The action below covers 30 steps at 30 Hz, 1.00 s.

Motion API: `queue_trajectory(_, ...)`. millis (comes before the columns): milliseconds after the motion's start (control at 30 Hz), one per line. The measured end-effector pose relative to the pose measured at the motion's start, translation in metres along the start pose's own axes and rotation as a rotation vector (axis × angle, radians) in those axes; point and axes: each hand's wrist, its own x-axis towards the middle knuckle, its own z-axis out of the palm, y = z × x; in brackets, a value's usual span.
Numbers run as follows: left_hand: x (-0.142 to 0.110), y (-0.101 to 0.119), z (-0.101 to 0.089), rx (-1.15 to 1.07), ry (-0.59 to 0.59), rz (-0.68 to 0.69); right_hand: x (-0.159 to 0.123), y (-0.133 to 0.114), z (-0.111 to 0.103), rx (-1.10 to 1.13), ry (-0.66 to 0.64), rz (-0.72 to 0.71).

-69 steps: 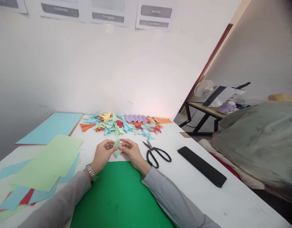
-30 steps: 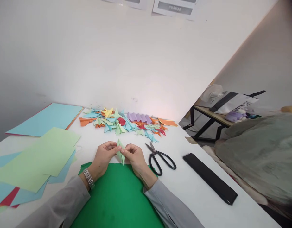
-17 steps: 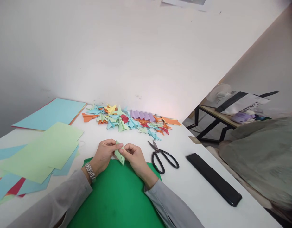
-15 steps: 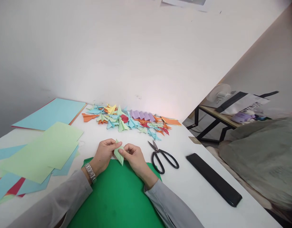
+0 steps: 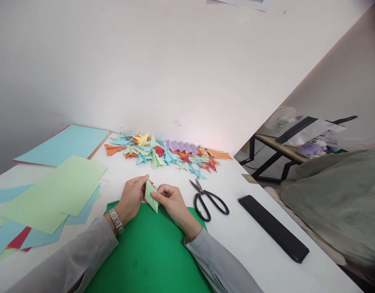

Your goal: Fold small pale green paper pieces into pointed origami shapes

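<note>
**Pinched near mid-frame: a folded green paper**

In the head view, the folded green paper is held just below the centre of the frame, tilted, with its pointed lower end directed downward. Its left side is gripped by the left hand, whose fingers are nearly closed and brought up to the top tip. Its right corner is pinched by the right hand, with the thumb laid on the front and the fingers curled. A metal bracelet is worn on the left wrist.

Below the hands, the lower centre is filled by a green sheet. Black-handled scissors are laid on the white worktop just right of centre, their blades parted. Farther right, a long black case is seen lying at a slant.

Along the wall, behind the hands, a pile of folded paper pieces is spread. At the left of the frame, light green sheets are overlapped with blue and red ones.
</note>
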Motion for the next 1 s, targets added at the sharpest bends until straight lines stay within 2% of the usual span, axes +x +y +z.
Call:
queue_trajectory(100, 0.0003, 0.0001, 0.0001, -0.007, -0.087, 0.021, 0.0021, 0.0005, -0.0027, 0.086, 0.12, 0.029)
queue_trajectory(200, 0.0003, -0.0013, -0.0013, 0.12, -0.15, 0.021, 0.0043, 0.0005, -0.0052, 0.186, 0.195, 0.003)
queue_trajectory(333, 0.0001, -0.0043, -0.0036, 0.272, -0.173, 0.05, 0.0056, 0.0006, -0.0057, 0.246, 0.186, 0.003)
queue_trajectory(567, 0.0023, -0.0075, -0.0068, 0.284, -0.218, 0.035, 0.0055, 0.0027, -0.0051, 0.236, 0.136, 0.025)
queue_trajectory(800, 0.0, -0.0081, -0.0031, 0.421, -0.218, 0.105, 0.0029, -0.004, -0.0036, 0.174, 0.181, 0.017)
queue_trajectory(1000, -0.0035, -0.0053, 0.0005, 0.434, -0.183, 0.124, 0.0038, -0.0039, -0.0017, 0.142, 0.219, 0.02)
